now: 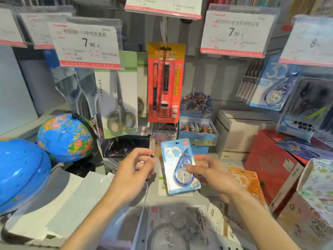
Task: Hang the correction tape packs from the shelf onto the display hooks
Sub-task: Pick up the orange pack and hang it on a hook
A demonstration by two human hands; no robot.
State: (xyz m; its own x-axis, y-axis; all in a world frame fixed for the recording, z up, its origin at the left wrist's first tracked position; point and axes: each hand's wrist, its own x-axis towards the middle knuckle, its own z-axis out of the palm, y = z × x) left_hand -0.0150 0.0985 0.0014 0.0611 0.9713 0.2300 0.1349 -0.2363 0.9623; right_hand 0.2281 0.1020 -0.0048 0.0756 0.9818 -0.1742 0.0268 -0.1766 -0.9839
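My right hand (210, 175) grips a blue correction tape pack (177, 165) by its right edge, thumb on the blister, holding it upright above the shelf. My left hand (137, 170) hovers just left of the pack with curled fingers; I cannot make out anything in it. An orange correction tape pack (248, 184) lies on the shelf behind my right wrist. More blue correction tape packs (273, 87) hang on a display hook at the upper right, under a 7.90 price tag (236, 31).
Two globes (64, 136) stand at the left. Scissors packs (119, 103) and a red pen pack (165, 82) hang in the middle. Card boxes (197, 127), a white box (237, 134) and a red box (270, 165) crowd the right. Clear packs (178, 226) lie in front.
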